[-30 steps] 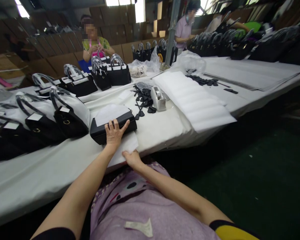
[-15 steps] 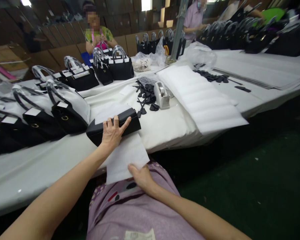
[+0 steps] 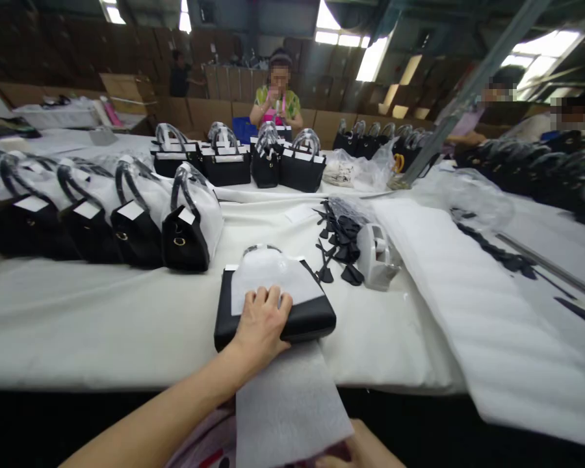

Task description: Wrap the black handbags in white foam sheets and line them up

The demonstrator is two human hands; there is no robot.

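1. Head view, what has changed: the camera has swung, so the black handbag now lies just below the centre of the frame, on its side, with its handle pointing away. More of the white wrap on its upward face shows than half a second ago.
2. Head view, hands: the left hand still grasps the bag, fingers curled over the wrap and thumb at the base. The right hand has dropped to the bottom edge, at the corner of the loose white sheet; its fingers are largely cut off, so I cannot tell whether they pinch it.
3. Head view, meaning: the sheet reaches farther down over the table edge, so it seems drawn mostly clear while the bag is steadied. Its upper end is hidden at the base.
4. Head view, materials: the bag is smooth, boxy and softly shiny; the sheet looks matt, thin and fibrous. Right of centre are flat black tags, flared at one end, and a pale, hard-bodied tape dispenser. Soft, rippled foam sheeting drapes toward the lower right.
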